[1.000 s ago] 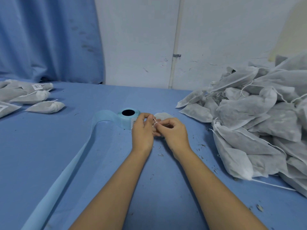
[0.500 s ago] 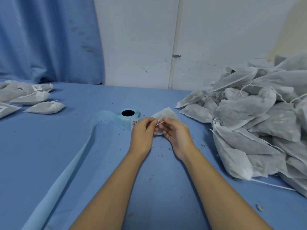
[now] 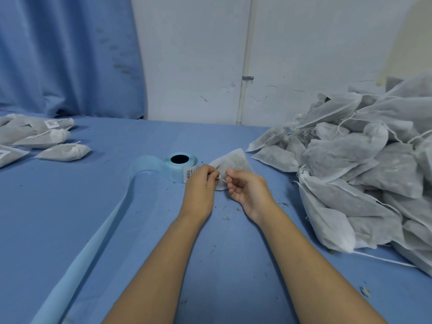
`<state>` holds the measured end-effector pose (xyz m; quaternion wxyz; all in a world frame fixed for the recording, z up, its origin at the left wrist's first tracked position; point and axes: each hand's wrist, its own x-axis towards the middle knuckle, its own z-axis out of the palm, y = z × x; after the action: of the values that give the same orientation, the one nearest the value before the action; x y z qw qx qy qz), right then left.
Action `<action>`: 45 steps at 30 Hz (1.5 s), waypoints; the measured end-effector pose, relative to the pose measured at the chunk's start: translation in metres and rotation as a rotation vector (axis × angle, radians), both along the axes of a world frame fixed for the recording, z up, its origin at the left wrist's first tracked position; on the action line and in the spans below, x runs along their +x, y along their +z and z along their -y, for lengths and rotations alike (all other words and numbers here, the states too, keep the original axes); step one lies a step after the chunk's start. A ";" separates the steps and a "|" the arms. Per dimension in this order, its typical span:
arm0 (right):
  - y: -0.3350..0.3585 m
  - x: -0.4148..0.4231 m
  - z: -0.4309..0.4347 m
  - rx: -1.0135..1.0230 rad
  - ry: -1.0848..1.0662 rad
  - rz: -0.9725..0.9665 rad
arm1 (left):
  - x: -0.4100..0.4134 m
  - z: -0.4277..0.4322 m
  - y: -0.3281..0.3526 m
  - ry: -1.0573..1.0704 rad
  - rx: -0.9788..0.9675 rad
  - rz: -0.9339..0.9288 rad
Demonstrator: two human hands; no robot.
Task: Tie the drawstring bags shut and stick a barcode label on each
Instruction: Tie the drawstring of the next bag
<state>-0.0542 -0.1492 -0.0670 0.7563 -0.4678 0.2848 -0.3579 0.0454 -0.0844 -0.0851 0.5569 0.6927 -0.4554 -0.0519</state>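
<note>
The fingers of the left hand (image 3: 198,185) and right hand (image 3: 250,190) are clamped on the white drawstring (image 3: 222,177) of a drawstring bag (image 3: 236,161). The bag lies on the blue bench (image 3: 70,206), just right of the label roll (image 3: 180,168).

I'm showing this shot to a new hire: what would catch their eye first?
A big heap of white bags fills the right side. In the middle, the left hand and right hand pinch the string of one bag, beside a blue label roll.
</note>
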 end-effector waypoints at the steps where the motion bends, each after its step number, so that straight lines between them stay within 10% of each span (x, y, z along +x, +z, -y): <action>1: 0.001 0.000 0.000 0.021 0.010 0.002 | 0.000 0.000 0.000 0.002 0.004 0.003; 24: 0.002 -0.003 0.004 0.148 0.123 0.102 | 0.001 0.002 -0.001 0.143 0.088 0.198; 45: -0.009 0.009 0.000 -0.153 -0.176 -0.026 | -0.008 -0.006 0.027 0.160 -0.499 -0.311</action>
<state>-0.0457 -0.1496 -0.0755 0.6804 -0.5019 0.3064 -0.4374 0.0377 -0.0786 -0.0579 0.7751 0.5520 -0.3075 0.0001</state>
